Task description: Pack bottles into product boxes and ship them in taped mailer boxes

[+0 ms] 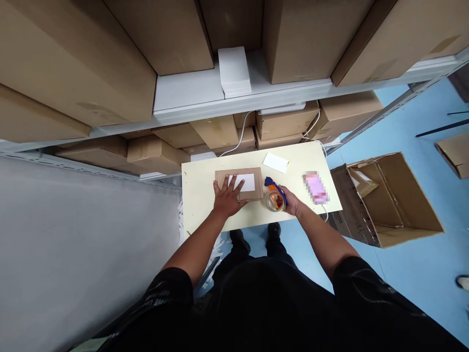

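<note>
My left hand (227, 198) lies flat with fingers spread on a small brown cardboard box (257, 177). Part of a white label (247, 182) on the box's top shows beside my fingers. In my right hand (290, 200) is a blue and orange tape dispenser (272, 184) carrying a roll of tape (271, 201). The dispenser is close to the right edge of the box; whether it touches cannot be made out. A white slip (275, 162) rests on the table beyond the dispenser.
The pale table (200, 195) also bears a blurred pink object (316, 187) with a white cable at the right. On the floor to the right stands an open carton (410, 205) with something inside. Boxes (179, 39) fill the shelf (293, 88) behind.
</note>
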Action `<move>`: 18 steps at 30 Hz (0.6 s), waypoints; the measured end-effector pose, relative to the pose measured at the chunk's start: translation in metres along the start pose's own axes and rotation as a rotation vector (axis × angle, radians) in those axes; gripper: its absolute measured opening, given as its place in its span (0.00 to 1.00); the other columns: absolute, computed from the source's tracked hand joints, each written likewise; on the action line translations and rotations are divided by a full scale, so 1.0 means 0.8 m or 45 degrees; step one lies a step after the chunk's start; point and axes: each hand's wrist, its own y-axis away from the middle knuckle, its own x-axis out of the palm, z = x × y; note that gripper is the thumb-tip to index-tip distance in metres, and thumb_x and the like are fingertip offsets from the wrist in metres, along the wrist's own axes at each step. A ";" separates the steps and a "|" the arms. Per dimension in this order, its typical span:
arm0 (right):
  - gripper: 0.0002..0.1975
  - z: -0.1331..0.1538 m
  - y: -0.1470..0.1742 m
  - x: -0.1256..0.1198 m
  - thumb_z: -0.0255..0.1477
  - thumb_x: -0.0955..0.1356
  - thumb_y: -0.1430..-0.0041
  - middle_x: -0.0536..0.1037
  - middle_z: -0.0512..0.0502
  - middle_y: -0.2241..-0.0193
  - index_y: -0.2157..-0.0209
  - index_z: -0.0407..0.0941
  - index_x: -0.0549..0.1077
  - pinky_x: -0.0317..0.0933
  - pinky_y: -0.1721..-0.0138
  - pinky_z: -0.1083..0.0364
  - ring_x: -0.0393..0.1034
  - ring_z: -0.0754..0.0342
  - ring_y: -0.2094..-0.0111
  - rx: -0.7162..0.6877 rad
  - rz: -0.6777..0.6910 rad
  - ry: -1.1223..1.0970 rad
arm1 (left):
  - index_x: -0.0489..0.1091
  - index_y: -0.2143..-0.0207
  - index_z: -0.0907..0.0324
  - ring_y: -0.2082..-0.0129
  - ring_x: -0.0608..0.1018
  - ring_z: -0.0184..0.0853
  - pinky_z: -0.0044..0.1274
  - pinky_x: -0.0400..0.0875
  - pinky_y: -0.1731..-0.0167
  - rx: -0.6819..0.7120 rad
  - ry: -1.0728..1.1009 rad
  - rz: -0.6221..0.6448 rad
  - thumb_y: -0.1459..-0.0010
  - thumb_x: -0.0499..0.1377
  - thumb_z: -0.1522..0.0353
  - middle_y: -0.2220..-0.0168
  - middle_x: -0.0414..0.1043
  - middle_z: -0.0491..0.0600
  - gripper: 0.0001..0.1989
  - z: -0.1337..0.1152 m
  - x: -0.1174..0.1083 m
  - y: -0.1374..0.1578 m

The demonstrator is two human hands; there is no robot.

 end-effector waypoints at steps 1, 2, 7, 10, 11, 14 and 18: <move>0.21 -0.023 0.010 -0.004 0.48 0.63 0.31 0.84 0.43 0.66 0.57 0.45 0.77 0.74 0.59 0.49 0.80 0.48 0.65 -0.020 -0.032 -0.045 | 0.50 0.25 0.49 0.24 0.40 0.59 0.61 0.25 0.34 -0.012 0.008 -0.012 0.36 0.53 0.41 0.22 0.37 0.53 0.44 -0.004 0.002 0.001; 0.21 -0.050 0.022 -0.010 0.47 0.63 0.30 0.85 0.44 0.65 0.56 0.45 0.77 0.74 0.58 0.49 0.80 0.48 0.64 -0.026 -0.050 -0.099 | 0.50 0.25 0.48 0.24 0.40 0.59 0.61 0.25 0.34 -0.020 0.016 -0.021 0.36 0.53 0.41 0.22 0.37 0.53 0.43 -0.006 0.004 0.002; 0.20 -0.153 0.058 -0.030 0.48 0.66 0.33 0.85 0.43 0.64 0.58 0.47 0.79 0.74 0.56 0.48 0.82 0.47 0.63 0.020 -0.102 -0.098 | 0.49 0.25 0.49 0.24 0.38 0.61 0.61 0.24 0.34 -0.031 0.046 -0.024 0.36 0.53 0.41 0.22 0.35 0.52 0.44 -0.006 0.005 0.005; 0.19 -0.130 0.039 -0.015 0.49 0.72 0.39 0.84 0.42 0.71 0.62 0.46 0.79 0.72 0.67 0.50 0.79 0.47 0.72 0.056 -0.226 0.240 | 0.50 0.25 0.50 0.24 0.38 0.59 0.60 0.24 0.34 -0.022 0.032 -0.021 0.35 0.52 0.42 0.22 0.36 0.53 0.43 -0.005 0.004 0.004; 0.20 -0.111 0.029 -0.008 0.50 0.73 0.40 0.84 0.42 0.73 0.63 0.46 0.79 0.71 0.71 0.50 0.78 0.47 0.75 0.081 -0.252 0.344 | 0.49 0.25 0.50 0.24 0.38 0.59 0.60 0.24 0.34 -0.026 0.026 -0.024 0.35 0.51 0.42 0.22 0.36 0.53 0.43 -0.005 0.004 0.004; 0.21 -0.052 0.006 0.011 0.52 0.71 0.40 0.81 0.45 0.79 0.67 0.47 0.78 0.68 0.75 0.50 0.75 0.47 0.79 0.117 -0.153 0.528 | 0.49 0.25 0.51 0.24 0.39 0.58 0.60 0.24 0.34 -0.045 0.026 -0.039 0.35 0.51 0.41 0.22 0.36 0.54 0.44 -0.005 0.004 0.004; 0.19 -0.027 0.002 0.059 0.48 0.75 0.42 0.77 0.47 0.84 0.72 0.47 0.78 0.65 0.72 0.53 0.73 0.50 0.80 -0.105 -0.079 1.059 | 0.49 0.25 0.52 0.24 0.39 0.59 0.61 0.25 0.34 -0.048 0.042 -0.047 0.35 0.50 0.41 0.22 0.36 0.54 0.44 -0.005 0.007 0.003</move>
